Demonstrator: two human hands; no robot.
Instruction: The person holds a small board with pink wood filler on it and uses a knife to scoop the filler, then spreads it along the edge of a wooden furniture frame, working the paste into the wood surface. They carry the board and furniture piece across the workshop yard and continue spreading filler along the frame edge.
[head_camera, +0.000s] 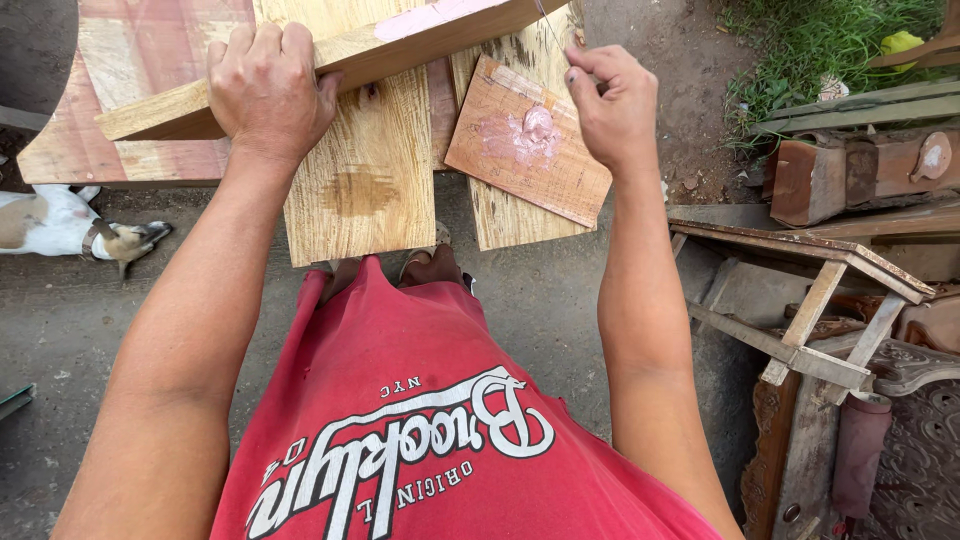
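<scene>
Head view, looking down. My left hand (268, 85) is clenched over the top edge of a long wooden batten (330, 62), which lies slantwise across pale planks (368, 170) on the work surface; a pink smear (440, 15) marks the batten's upper face. My right hand (612, 105) pinches a thin blade-like tool (548, 25) between thumb and fingers, just above a small reddish board (528, 140) carrying a dab of pink filler (530, 128). The batten looks stiff, light and dry-grained, so I judge it will not slip; hold it by the long edges, clear of the wet smear. The filler appears soft and would smudge if touched. At left a white-and-tan dog (70, 228) lies on the concrete floor; at right stands carved furniture (850, 300).
</scene>
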